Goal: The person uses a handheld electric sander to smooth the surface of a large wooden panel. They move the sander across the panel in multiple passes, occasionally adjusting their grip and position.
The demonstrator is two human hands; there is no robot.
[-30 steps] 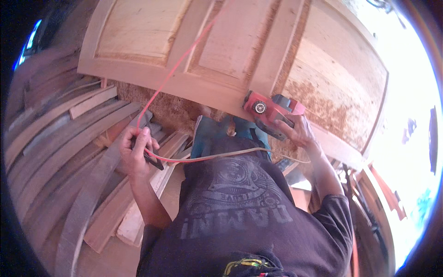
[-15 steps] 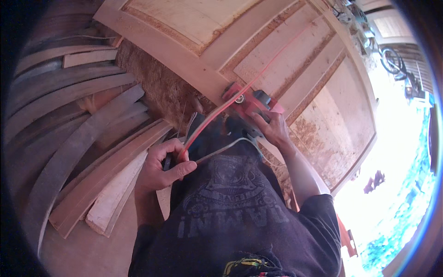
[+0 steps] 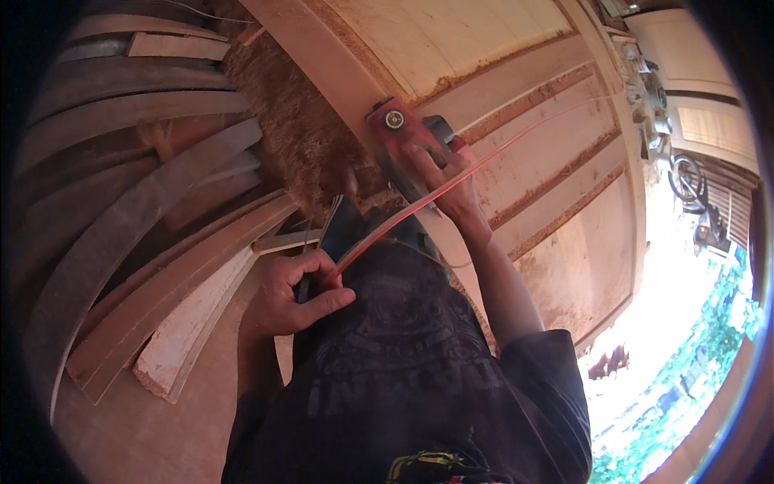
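My right hand (image 3: pixel 450 184) is closed round the handle of a red electric planer (image 3: pixel 403 139), whose round knob faces up. The planer rests along the near edge frame of a wooden panelled door (image 3: pixel 318 60). Lower down, my left hand (image 3: pixel 297 292) grips a reddish power cord (image 3: pixel 379 232) between thumb and fingers, in front of my dark shirt. From there the cord stretches up to the right, passing over my right wrist and the door. A thinner slack stretch of cord (image 3: pixel 435 260) hangs between my left hand and right forearm.
Curved wooden boards (image 3: pixel 153 210) lie stacked on the left, with paler offcuts (image 3: pixel 193 323) nearer me. Brown shavings (image 3: pixel 282 121) cover the ground beside the door; sawdust lines its panel grooves. A motorcycle (image 3: pixel 697 194) stands at the far right near bright outdoor light.
The planer and my right hand have moved up and left along the door's edge frame. My left hand keeps the cord, which now lies lower, across my right wrist. The view has shifted.
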